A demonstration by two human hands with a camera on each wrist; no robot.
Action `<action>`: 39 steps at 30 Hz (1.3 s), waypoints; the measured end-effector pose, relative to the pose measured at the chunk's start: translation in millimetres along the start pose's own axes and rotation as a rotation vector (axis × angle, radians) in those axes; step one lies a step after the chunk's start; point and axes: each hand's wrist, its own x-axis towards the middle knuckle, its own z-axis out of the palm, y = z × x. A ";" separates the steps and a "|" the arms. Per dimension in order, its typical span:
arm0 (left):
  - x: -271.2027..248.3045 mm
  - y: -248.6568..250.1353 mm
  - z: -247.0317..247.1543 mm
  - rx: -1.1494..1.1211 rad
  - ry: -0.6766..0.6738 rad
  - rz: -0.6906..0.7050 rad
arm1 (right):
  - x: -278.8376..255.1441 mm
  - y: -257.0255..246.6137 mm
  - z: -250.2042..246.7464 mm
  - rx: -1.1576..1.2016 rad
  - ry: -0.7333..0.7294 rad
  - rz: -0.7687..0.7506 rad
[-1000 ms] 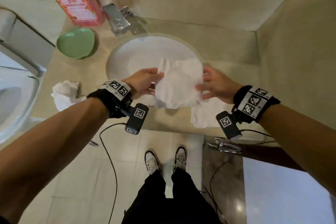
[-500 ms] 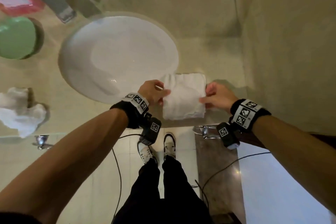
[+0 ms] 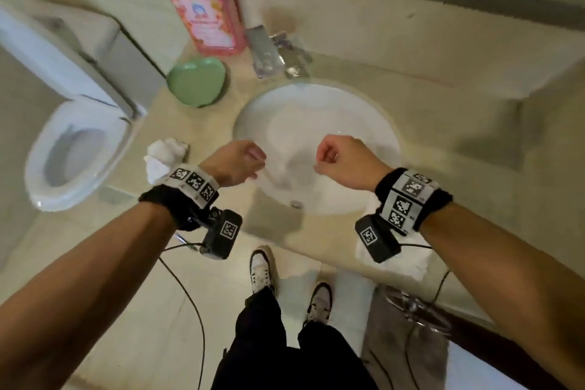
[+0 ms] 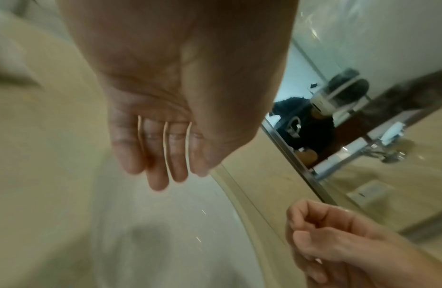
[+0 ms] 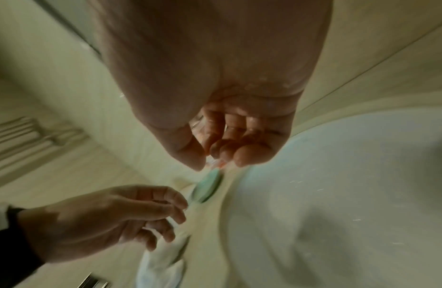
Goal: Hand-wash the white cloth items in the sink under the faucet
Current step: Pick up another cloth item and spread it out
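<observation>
Both hands hover over the white sink basin (image 3: 357, 123) and hold nothing. My left hand (image 3: 253, 165) is relaxed, and its fingers (image 4: 160, 165) hang fairly straight in the left wrist view. The fingers of my right hand (image 3: 326, 155) are curled into a loose fist, as the right wrist view (image 5: 219, 155) also shows. A folded white cloth (image 3: 408, 260) lies on the counter's front right edge, partly hidden by my right wrist. A crumpled white cloth (image 3: 164, 155) sits on the counter left of the sink. The chrome faucet (image 3: 266, 52) stands behind the basin, with no water visibly running.
A pink bottle (image 3: 205, 9) and a green dish (image 3: 196, 84) stand at the back left of the counter. A toilet (image 3: 76, 149) is to the left. A wall rises on the right and a mirror edge runs along the back. My shoes (image 3: 261, 269) and cables are below.
The white cloth both hands held has been laid folded on the counter right of the sink and let go. Both hands have moved left over the basin, now holding nothing.
</observation>
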 end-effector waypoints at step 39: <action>101.5 -145.9 -166.0 -0.497 -0.167 -0.109 | 252.1 -178.0 111.1 0.561 0.162 -0.036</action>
